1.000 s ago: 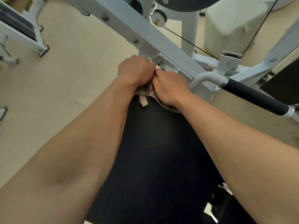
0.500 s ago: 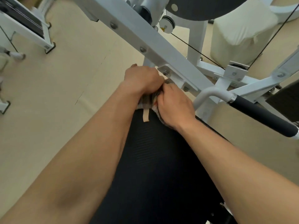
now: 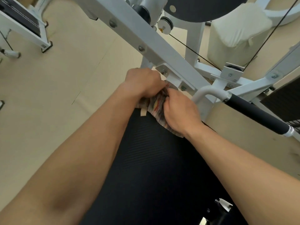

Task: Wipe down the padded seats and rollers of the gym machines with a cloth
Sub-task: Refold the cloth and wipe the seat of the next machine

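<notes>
A long black padded seat (image 3: 155, 168) runs from the bottom of the view up to the white machine frame (image 3: 146, 41). At its far end lies a bunched, multicoloured striped cloth (image 3: 156, 108) with a small tan tag hanging from it. My left hand (image 3: 143, 82) grips the cloth's far left part with curled fingers. My right hand (image 3: 180, 109) grips its right side, knuckles up, pressing it against the pad's edge. Both hands sit close together, just below the frame's bolted bracket.
A black foam handle (image 3: 254, 114) on a white bent tube sticks out to the right of the seat. Thin black cables (image 3: 191, 49) cross behind the frame. A white covered block (image 3: 235, 33) stands at the back right, another machine's frame (image 3: 29, 28) at the top left on beige flooring.
Both hands with the cloth have shifted slightly toward me along the pad's far end, and more of the cloth shows between them. The view has tilted downward a little.
</notes>
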`<state>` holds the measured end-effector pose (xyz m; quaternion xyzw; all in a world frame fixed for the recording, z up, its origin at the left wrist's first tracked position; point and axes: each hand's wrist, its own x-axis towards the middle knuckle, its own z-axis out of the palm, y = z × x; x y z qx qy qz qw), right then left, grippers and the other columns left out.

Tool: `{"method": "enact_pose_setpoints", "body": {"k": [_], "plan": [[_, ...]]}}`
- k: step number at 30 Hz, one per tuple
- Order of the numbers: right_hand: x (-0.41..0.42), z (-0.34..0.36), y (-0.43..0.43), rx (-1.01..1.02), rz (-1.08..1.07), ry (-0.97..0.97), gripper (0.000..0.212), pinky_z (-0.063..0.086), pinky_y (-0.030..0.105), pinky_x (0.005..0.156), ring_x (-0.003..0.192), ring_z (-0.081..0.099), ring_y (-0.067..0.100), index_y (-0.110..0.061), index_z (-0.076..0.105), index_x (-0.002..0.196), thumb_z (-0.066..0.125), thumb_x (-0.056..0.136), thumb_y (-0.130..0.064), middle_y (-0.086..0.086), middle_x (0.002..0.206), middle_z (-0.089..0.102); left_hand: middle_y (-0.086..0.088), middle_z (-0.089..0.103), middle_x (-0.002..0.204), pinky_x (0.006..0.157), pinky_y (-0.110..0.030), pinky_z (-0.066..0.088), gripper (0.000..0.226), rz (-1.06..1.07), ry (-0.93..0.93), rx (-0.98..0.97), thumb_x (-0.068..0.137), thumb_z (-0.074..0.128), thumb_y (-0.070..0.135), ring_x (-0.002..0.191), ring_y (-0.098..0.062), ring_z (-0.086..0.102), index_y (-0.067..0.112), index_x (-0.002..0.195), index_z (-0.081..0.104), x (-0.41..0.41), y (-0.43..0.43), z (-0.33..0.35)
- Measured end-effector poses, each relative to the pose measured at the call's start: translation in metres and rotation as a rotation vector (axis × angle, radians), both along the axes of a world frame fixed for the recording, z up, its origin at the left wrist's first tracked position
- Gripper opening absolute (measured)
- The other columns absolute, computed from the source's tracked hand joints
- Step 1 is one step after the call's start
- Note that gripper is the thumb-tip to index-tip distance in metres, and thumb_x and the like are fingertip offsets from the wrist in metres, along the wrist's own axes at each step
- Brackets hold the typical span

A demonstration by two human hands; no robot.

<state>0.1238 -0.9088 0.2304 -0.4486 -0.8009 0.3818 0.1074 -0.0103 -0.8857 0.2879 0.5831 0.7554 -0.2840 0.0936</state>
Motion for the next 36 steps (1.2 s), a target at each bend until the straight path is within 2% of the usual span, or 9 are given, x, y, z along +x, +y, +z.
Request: {"method": "enact_pose_setpoints", "body": {"k": [5,7,10,13,19,23,27,31,36], "plan": [[-0.011,0.004,0.011,-0.124,0.045,0.085,0.024,0.044,0.038,0.08,0.092,0.056,0.021,-0.019,0.055,0.111,0.033,0.103,-0.028,0.0,0.104,0.058,-0.012,0.05,0.147,0.105,-0.043,0.04,0.043,0.143,-0.098,-0.22,0.102,0.033,0.033,0.129,-0.033,0.05,0.017,0.137,0.053,-0.005,0.04,-0.012],[0.0,0.001,0.011,-0.081,0.124,0.03,0.026,0.047,0.041,0.086,0.098,0.059,0.025,-0.017,0.052,0.116,0.035,0.105,-0.032,0.006,0.113,0.061,-0.01,0.051,0.147,0.101,-0.04,0.038,0.045,0.084,-0.023,-0.221,0.1,0.031,0.033,0.13,-0.032,0.05,0.019,0.137,0.053,0.003,0.036,-0.018],[0.017,0.002,0.013,-0.061,0.293,-0.083,0.038,0.046,0.043,0.095,0.115,0.058,0.032,-0.013,0.043,0.133,0.039,0.104,-0.037,0.013,0.131,0.054,-0.012,0.064,0.13,0.088,-0.04,0.037,0.042,-0.059,0.078,-0.115,0.102,0.03,0.03,0.119,-0.034,0.058,0.016,0.123,0.063,0.019,0.012,-0.013],[0.047,-0.003,0.019,-0.146,0.454,-0.137,0.065,0.042,0.044,0.109,0.13,0.049,0.032,-0.015,0.017,0.156,0.046,0.102,-0.037,0.014,0.149,0.039,-0.014,0.07,0.112,0.093,-0.042,0.039,0.038,-0.218,0.131,0.015,0.099,0.034,0.021,0.108,-0.037,0.062,0.009,0.108,0.069,0.036,-0.015,-0.018],[0.123,-0.013,0.007,-0.227,0.545,-0.209,0.083,0.022,0.018,0.11,0.144,0.033,0.021,-0.017,-0.004,0.161,0.051,0.101,-0.032,0.004,0.164,0.015,-0.017,0.065,0.111,0.11,-0.049,0.034,0.038,-0.222,-0.057,0.377,0.104,0.03,0.023,0.114,-0.038,0.054,0.005,0.107,0.064,0.091,-0.083,-0.054],[0.152,-0.021,0.003,-0.352,0.437,-0.233,0.073,0.033,0.034,0.118,0.138,0.043,0.021,-0.021,0.012,0.16,0.051,0.1,-0.038,0.004,0.158,0.032,-0.009,0.064,0.115,0.11,-0.044,0.033,0.04,-0.359,-0.195,0.369,0.105,0.028,0.03,0.112,-0.032,0.054,0.012,0.114,0.062,0.113,-0.092,-0.068],[0.132,-0.02,0.005,-0.357,0.348,-0.139,0.032,0.049,0.046,0.098,0.107,0.059,0.02,-0.02,0.052,0.128,0.048,0.1,-0.034,0.002,0.121,0.06,-0.004,0.069,0.112,0.115,-0.047,0.026,0.043,-0.392,-0.159,0.39,0.103,0.031,0.036,0.111,-0.029,0.06,0.019,0.114,0.069,0.077,-0.077,-0.054],[0.094,-0.01,0.012,-0.341,0.327,-0.033,0.03,0.048,0.04,0.091,0.102,0.061,0.02,-0.018,0.055,0.123,0.041,0.102,-0.034,0.002,0.115,0.065,-0.009,0.068,0.099,0.121,-0.053,0.014,0.049,-0.26,0.017,0.375,0.103,0.028,0.032,0.104,-0.035,0.059,0.013,0.098,0.072,0.048,-0.058,-0.039],[0.132,-0.029,0.005,-0.212,0.398,-0.148,0.018,0.04,0.031,0.081,0.09,0.055,0.017,-0.023,0.046,0.113,0.039,0.105,-0.038,0.003,0.11,0.064,-0.017,0.068,0.102,0.115,-0.054,0.028,0.041,-0.363,-0.05,0.326,0.099,0.031,0.024,0.104,-0.041,0.06,0.006,0.105,0.067,0.098,-0.074,-0.054]]}}
